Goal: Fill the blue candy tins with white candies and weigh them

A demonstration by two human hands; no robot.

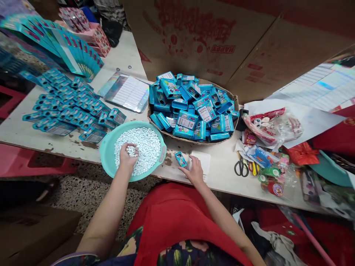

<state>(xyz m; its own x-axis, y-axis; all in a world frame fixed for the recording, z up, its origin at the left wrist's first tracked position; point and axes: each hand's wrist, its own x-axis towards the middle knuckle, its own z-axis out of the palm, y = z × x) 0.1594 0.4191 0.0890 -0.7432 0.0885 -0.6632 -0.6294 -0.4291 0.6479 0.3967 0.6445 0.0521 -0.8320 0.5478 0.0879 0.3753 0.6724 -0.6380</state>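
My left fingers (129, 145) curl loosely around white candies (132, 151) over the turquoise basin (106, 151); an overfull scoop could spill. My right fingers (195, 160) spread wide, the small blue candy box (181, 159) just left of them, where a thumb nudge might topple it.

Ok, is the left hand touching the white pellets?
Touching. The head view shows the left hand over the bowl, white pellets cupped in it.

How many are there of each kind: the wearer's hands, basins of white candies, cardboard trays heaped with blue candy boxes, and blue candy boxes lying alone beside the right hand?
Hands: 2 (left hand, right hand)
Candy basin: 1
Heaped cardboard tray: 1
Lone blue candy box: 1
Total: 5
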